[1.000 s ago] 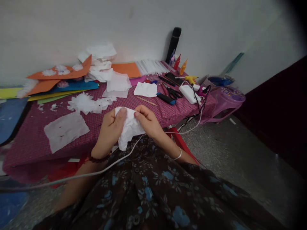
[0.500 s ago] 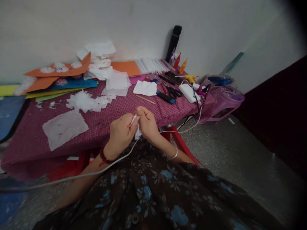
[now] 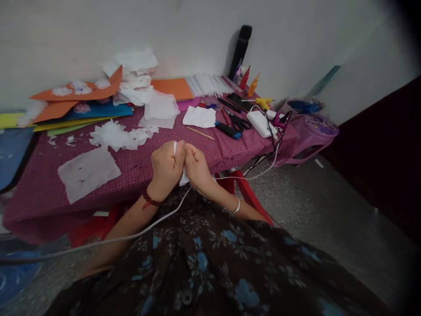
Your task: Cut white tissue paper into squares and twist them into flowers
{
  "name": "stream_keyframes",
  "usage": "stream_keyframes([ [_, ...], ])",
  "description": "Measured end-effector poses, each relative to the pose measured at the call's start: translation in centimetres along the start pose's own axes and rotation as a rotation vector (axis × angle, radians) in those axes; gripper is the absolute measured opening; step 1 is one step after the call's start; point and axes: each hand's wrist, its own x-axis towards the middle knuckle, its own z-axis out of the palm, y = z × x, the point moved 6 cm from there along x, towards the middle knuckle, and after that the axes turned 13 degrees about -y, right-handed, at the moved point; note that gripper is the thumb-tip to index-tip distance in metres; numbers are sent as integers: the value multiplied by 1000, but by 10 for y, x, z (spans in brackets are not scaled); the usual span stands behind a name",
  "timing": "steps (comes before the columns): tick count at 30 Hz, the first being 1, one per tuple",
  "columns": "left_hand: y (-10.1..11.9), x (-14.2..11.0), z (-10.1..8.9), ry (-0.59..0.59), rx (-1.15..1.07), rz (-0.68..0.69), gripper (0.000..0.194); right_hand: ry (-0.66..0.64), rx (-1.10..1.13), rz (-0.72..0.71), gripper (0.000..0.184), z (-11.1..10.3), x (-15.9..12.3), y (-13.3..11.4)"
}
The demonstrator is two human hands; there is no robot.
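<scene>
Close together in front of the table's near edge, my left hand (image 3: 167,166) and my right hand (image 3: 198,166) are both closed on a crumpled piece of white tissue paper (image 3: 184,177). Its lower end hangs out between my palms, and a thin white bit sticks up by my left thumb. Most of the tissue is hidden by my fingers. Beyond my hands a small white tissue square (image 3: 199,116) lies by a wooden stick (image 3: 201,133). To the left are a flat translucent sheet (image 3: 89,172) and frilly white tissue pieces (image 3: 112,135).
A checked cloth covers the table (image 3: 138,173). Black scissors (image 3: 239,122), a blue-black cutter (image 3: 227,130), a white power strip (image 3: 262,123) and a yellow glue gun (image 3: 263,103) lie right. Coloured sheets (image 3: 82,114) are stacked left. A white cable (image 3: 144,232) crosses my lap.
My hands have turned and drawn tighter around the tissue, shifting slightly up and left. Less of the tissue shows between my fingers.
</scene>
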Motion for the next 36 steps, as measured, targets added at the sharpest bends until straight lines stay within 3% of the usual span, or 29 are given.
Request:
stream_keyframes([
  [7, -28, 0, -9, 41, -539, -306, 52, -88, 166, 55, 42, -1, -7, -1],
  [10, -29, -5, -10, 56, -650, -372, 52, -133, 174, 59, 44, 2, -9, -4],
  [12, -26, -7, -10, 36, -660, -371, 49, -84, 165, 35, 43, 0, -10, -6],
  [16, -14, -10, -9, -34, -465, -271, 40, 48, 128, 2, 42, -7, -7, -8],
  [20, 8, -12, -6, -110, -33, -11, 44, 80, 213, 48, 43, -7, -3, -2],
  [22, 13, -11, -3, -136, 81, 65, 46, 65, 291, 99, 44, -2, -2, 3],
  [27, 4, 1, -5, -73, 88, 87, 47, -76, 312, 166, 45, 13, -4, 13],
  [36, 9, -10, 3, -74, 185, 182, 41, -9, 359, 209, 37, 8, -5, 18],
])
